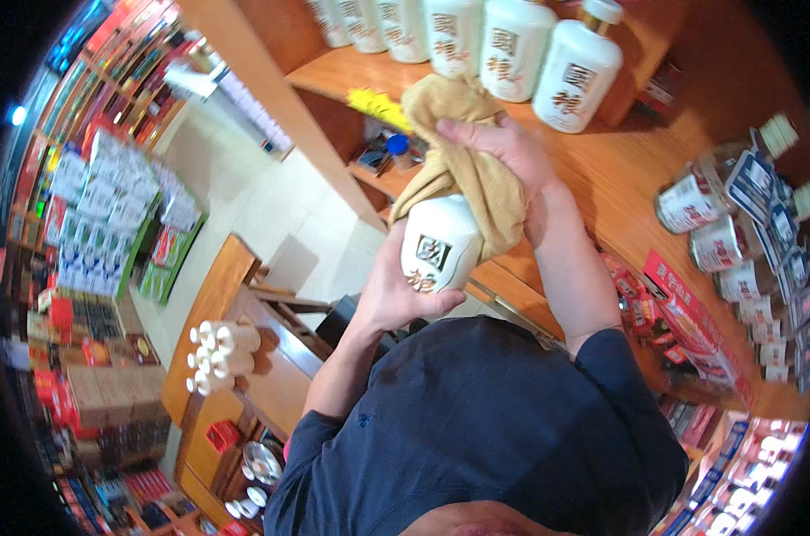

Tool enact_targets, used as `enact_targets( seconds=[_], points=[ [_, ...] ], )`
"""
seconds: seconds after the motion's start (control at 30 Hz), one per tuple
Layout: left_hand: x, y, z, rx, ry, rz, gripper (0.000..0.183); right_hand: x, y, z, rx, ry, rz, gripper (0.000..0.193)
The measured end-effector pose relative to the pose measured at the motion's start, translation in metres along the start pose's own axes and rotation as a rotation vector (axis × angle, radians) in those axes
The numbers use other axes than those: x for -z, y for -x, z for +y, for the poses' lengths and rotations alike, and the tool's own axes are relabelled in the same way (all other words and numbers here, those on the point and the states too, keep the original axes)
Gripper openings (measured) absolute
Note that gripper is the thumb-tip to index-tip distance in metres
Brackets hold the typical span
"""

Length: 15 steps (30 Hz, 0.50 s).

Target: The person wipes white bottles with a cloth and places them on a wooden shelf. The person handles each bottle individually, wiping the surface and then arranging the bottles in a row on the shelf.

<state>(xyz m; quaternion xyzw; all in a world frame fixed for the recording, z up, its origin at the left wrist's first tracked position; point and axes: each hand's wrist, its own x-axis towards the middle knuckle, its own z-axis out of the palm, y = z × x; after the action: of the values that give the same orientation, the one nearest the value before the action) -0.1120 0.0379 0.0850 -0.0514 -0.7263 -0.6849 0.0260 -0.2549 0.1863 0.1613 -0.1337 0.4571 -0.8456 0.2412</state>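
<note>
A white bottle (442, 234) with dark printing on its front is held tilted in front of my chest. My left hand (391, 290) grips its lower part, with the thumb across the near end. Over the bottle's far end lies a tan cloth (463, 165), which hides its neck and cap. My right hand (512, 156) closes around the cloth from the right, thumb on top, pressing it against the bottle. Just beyond the cloth, matching white bottles (577, 76) stand in a row on a wooden shelf (333, 76).
A yellow tag (378, 107) and a blue-capped item (398, 147) sit by the shelf. Labelled glass bottles (691, 204) and red packages (691, 322) line the right side. At left, a wooden table (284, 384) bears small white bottles (230, 339); stacked boxes (110, 393) stand beyond.
</note>
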Motion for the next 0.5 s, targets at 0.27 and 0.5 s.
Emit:
enact_targets(
  seconds=[0.27,0.5],
  points=[
    [-0.020,-0.026,0.003,-0.141,0.135,-0.167,0.098,0.022,0.064,-0.005,0.288,-0.043,0.056,0.040],
    [-0.052,-0.057,0.011,-0.167,0.501,-0.019,0.090,0.036,0.100,0.059,0.731,0.673,0.085,0.058]
  ],
)
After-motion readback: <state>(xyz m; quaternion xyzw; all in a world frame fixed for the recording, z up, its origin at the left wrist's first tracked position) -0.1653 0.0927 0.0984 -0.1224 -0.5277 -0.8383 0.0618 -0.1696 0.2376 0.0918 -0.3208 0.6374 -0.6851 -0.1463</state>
